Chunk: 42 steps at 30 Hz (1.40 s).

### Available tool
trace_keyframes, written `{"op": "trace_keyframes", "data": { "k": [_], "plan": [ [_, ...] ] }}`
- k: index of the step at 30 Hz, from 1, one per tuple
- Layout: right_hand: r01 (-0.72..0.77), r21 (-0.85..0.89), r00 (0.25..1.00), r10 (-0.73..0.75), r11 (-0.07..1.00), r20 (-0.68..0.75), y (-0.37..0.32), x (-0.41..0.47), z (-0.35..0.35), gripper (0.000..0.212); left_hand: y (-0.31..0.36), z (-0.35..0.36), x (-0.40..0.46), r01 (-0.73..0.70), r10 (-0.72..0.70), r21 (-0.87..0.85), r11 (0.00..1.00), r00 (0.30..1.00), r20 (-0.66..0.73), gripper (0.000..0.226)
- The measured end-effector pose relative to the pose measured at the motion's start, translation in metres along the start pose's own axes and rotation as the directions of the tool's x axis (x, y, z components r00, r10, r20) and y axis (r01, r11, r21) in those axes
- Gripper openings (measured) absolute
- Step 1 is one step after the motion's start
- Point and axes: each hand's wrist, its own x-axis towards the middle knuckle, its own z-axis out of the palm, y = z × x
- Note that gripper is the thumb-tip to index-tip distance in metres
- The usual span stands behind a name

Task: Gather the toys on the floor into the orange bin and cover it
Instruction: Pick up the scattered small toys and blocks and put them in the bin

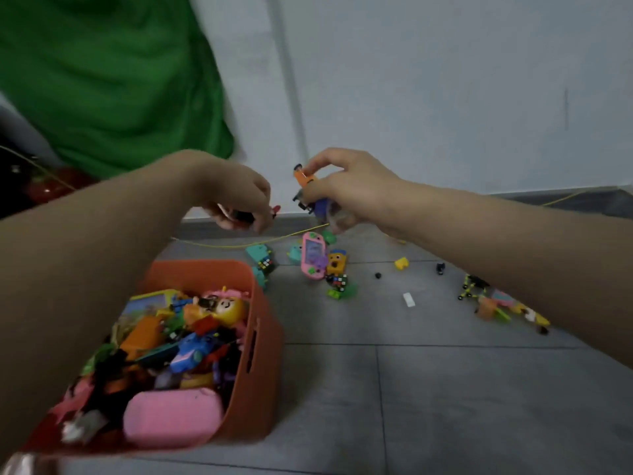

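Note:
The orange bin (263, 341) stands on the grey floor at lower left, packed with several toys, a pink case (171, 416) on top near me. My left hand (236, 197) hovers beyond the bin and grips a small dark and red toy (248, 216). My right hand (346, 186) is raised beside it and pinches an orange, purple and black toy vehicle (308, 190). Under my hands lie a pink handheld game (313, 255), teal toys (260, 253), small puzzle cubes (337, 281) and an orange figure (337, 262). No lid is in view.
More small toys lie to the right: a yellow block (401, 264), a white piece (408, 299) and a black-yellow frame with colourful bits (493, 301). A thin yellow cord (239, 243) runs along the white wall. Green cloth (113, 80) hangs at upper left.

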Motion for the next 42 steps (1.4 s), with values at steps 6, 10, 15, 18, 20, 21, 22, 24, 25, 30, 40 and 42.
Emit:
{"op": "trace_keyframes", "data": {
  "k": [6, 10, 15, 18, 20, 21, 22, 24, 25, 30, 40, 42],
  "plan": [
    [0.045, -0.047, 0.972, -0.033, 0.998, 0.231, -0.021, 0.009, 0.128, 0.029, -0.142, -0.024, -0.048, 0.315, -0.309, -0.036, 0.948, 0.944, 0.115, 0.021],
    [0.086, -0.225, 0.954, -0.015, 0.971, 0.300, -0.009, 0.016, 0.188, 0.027, -0.230, 0.001, -0.059, 0.520, -0.513, 0.029, 0.854, 0.830, 0.217, 0.043],
    [0.328, -0.603, 0.924, -0.114, 0.728, 0.364, 0.006, 0.015, 0.212, 0.037, -0.275, 0.016, -0.054, 0.510, -0.503, 0.068, 0.857, 0.803, 0.321, 0.079],
    [0.321, -0.598, 0.931, -0.128, 0.734, 0.342, 0.010, 0.014, 0.207, 0.035, -0.269, 0.012, -0.045, 0.449, -0.465, 0.127, 0.885, 0.868, 0.172, 0.064],
    [0.300, -0.614, 0.948, -0.154, 0.730, 0.279, 0.016, 0.019, 0.197, 0.033, -0.256, 0.010, -0.034, 0.365, -0.378, 0.188, 0.912, 0.925, 0.035, 0.040],
    [0.296, -0.621, 0.953, -0.175, 0.726, 0.249, 0.018, 0.023, 0.190, 0.033, -0.245, 0.008, -0.027, 0.312, -0.314, 0.200, 0.929, 0.949, -0.021, 0.032],
    [0.291, -0.629, 0.956, -0.197, 0.721, 0.217, 0.021, 0.028, 0.181, 0.034, -0.230, 0.008, -0.020, 0.251, -0.241, 0.190, 0.949, 0.968, -0.071, 0.029],
    [0.240, -0.648, 0.970, -0.207, 0.723, 0.128, 0.026, 0.033, 0.158, 0.035, -0.191, 0.009, -0.006, 0.120, -0.084, 0.197, 0.973, 0.980, -0.181, 0.028],
    [0.194, -0.655, 0.978, -0.196, 0.730, 0.072, 0.030, 0.035, 0.143, 0.036, -0.166, 0.012, 0.000, 0.061, -0.007, 0.219, 0.974, 0.971, -0.240, 0.029],
    [-0.054, -0.719, 0.982, -0.094, 0.693, -0.165, 0.069, 0.028, 0.045, 0.022, -0.021, 0.053, 0.029, -0.275, 0.314, 0.154, 0.949, 0.877, -0.364, 0.030],
    [-0.642, -0.559, 0.767, 0.456, 0.525, -0.452, 0.221, -0.066, -0.120, 0.056, 0.098, 0.215, 0.091, -0.400, 0.387, 0.203, 0.894, 0.917, 0.101, 0.056],
    [-0.666, -0.559, 0.738, 0.542, 0.494, -0.402, 0.242, -0.081, -0.140, 0.061, 0.096, 0.236, 0.107, -0.357, 0.321, 0.270, 0.894, 0.932, 0.169, 0.069]
  ]
}}
